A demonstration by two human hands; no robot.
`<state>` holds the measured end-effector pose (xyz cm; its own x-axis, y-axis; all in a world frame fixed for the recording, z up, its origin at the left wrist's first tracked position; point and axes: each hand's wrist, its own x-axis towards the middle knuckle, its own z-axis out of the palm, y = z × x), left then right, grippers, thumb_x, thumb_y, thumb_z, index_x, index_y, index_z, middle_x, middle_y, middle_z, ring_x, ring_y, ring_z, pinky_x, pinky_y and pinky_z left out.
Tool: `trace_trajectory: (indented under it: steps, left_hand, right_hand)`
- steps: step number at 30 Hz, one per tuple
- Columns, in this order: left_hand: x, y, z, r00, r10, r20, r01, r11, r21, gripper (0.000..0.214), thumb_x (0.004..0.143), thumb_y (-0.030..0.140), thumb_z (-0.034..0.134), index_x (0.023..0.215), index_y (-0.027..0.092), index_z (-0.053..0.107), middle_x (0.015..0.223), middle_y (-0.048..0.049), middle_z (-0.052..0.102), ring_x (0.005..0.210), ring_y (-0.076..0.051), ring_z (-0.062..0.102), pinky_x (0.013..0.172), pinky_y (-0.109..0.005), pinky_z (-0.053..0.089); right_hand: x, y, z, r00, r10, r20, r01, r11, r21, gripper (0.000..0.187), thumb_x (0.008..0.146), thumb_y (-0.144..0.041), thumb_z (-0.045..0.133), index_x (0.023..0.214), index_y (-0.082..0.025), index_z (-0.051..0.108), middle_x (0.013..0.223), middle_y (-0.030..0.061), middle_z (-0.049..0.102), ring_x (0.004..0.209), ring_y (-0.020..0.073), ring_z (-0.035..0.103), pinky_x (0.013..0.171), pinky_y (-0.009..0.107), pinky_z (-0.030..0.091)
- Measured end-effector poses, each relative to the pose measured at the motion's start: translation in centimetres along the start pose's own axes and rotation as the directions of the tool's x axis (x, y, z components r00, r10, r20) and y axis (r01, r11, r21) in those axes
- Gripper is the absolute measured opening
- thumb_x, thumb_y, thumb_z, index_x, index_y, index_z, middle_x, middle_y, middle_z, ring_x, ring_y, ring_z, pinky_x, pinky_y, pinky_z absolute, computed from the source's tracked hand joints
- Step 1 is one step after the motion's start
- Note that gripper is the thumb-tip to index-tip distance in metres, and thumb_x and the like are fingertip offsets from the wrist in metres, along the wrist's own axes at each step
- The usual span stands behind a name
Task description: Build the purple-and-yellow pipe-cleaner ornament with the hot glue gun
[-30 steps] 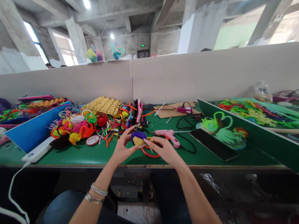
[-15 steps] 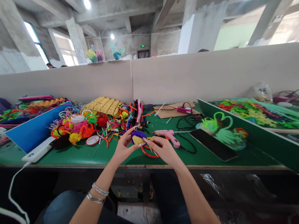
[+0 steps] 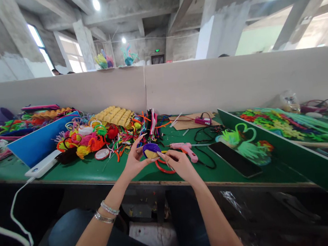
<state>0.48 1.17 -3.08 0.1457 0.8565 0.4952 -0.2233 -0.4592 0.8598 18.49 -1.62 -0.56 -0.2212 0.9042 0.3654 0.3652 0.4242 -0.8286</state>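
Between my hands is a small rounded piece [image 3: 151,151], purple strands wrapped over a yellow core, raised above the green tabletop. My left hand [image 3: 134,160] grips its left side from below, thumb along the lower edge and the index finger lifted away. My right hand [image 3: 179,163] pinches at its right edge; whether a strand end is between those fingertips I cannot tell. A bit of yellow shows behind the right fingers. Just under the hands is a red-orange loop [image 3: 164,168], partly hidden. A pink glue gun [image 3: 185,148] lies right beyond my right hand.
Colourful pipe-cleaner pieces [image 3: 91,137] are heaped at the left beside a yellow egg-carton sheet [image 3: 114,116], a blue board [image 3: 45,140] and a white power strip [image 3: 43,165]. On the right are a phone [image 3: 234,158], green pipe-cleaner swans [image 3: 247,146] and a green divider [image 3: 285,152].
My left index finger has lifted off the top of the purple and yellow piece and now points upward. The right hand stays at the piece's right edge.
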Motion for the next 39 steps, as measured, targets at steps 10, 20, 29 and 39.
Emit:
trace_trajectory:
  steps: [10, 20, 29, 39]
  left_hand:
    - [0.1, 1.3, -0.3, 0.993, 0.032, 0.113, -0.053, 0.982, 0.18, 0.053, 0.063, 0.023, 0.074, 0.112, 0.017, 0.056, 0.121, -0.0109, 0.059, 0.111, -0.023, 0.055, 0.097, -0.036, 0.043]
    - [-0.1, 1.9, -0.8, 0.98, 0.116, 0.162, -0.182, 0.848, 0.497, 0.045, 0.068, 0.028, 0.07, 0.109, 0.017, 0.056, 0.11, -0.0099, 0.062, 0.101, -0.021, 0.059, 0.09, -0.036, 0.046]
    - [-0.1, 1.1, -1.1, 0.961, 0.145, 0.235, -0.271, 0.665, 0.696, 0.048, 0.074, 0.028, 0.063, 0.119, 0.021, 0.048, 0.115, -0.0082, 0.06, 0.107, -0.02, 0.056, 0.094, -0.038, 0.043]
    - [0.0, 1.3, -0.5, 0.972, 0.117, 0.203, -0.218, 0.765, 0.606, 0.041, 0.07, 0.031, 0.068, 0.109, 0.02, 0.058, 0.108, -0.0074, 0.064, 0.1, -0.021, 0.06, 0.091, -0.036, 0.044]
  right_hand:
    - [0.0, 0.5, -0.2, 1.0, -0.002, 0.003, 0.002, 0.996, -0.088, 0.041, 0.08, -0.054, 0.049, 0.065, -0.016, 0.058, 0.052, -0.0026, 0.044, 0.051, 0.0087, 0.035, 0.044, 0.022, 0.026]
    - [0.1, 0.4, -0.2, 1.0, -0.014, -0.018, 0.009, 0.968, -0.25, 0.046, 0.079, -0.058, 0.046, 0.062, -0.017, 0.061, 0.055, 0.0, 0.053, 0.05, 0.0101, 0.04, 0.046, 0.023, 0.028]
    - [0.1, 0.0, 0.1, 1.0, 0.003, 0.005, -0.001, 0.921, -0.389, 0.043, 0.08, -0.055, 0.047, 0.059, -0.02, 0.059, 0.059, -0.0006, 0.06, 0.054, 0.0118, 0.05, 0.049, 0.022, 0.028]
    - [0.0, -0.1, -0.2, 0.999, -0.033, -0.018, 0.024, 0.935, -0.353, 0.041, 0.081, -0.054, 0.046, 0.066, -0.019, 0.064, 0.067, 0.0021, 0.064, 0.058, 0.0131, 0.051, 0.051, 0.023, 0.031]
